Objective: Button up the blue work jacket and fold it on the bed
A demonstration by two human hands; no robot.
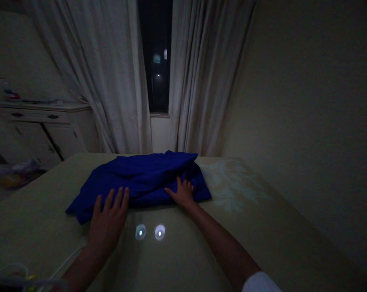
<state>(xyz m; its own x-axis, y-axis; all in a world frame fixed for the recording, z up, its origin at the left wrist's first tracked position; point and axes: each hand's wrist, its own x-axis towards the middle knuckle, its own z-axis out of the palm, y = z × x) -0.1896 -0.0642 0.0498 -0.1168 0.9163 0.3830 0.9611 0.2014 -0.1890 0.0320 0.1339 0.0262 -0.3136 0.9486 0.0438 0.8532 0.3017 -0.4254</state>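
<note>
A dark blue cloth [137,174], perhaps a garment, lies folded and rumpled across the far half of the table. My left hand [108,219] rests at its near left edge, fingers stretched out over the fabric. Farther right, my right hand [183,192] touches the cloth with thumb and fingers spread, its fingertips beside a raised fold. No grip on the fabric shows in either hand. The exact kind of the cloth is hard to make out in the dim light.
The table [177,259] has a pale leaf pattern at right and two bright light reflections. A white cable [66,261] lies at the near left. Behind stand curtains [110,73], a dark window [157,61] and a cabinet [49,129]. A wall [307,121] runs along the right.
</note>
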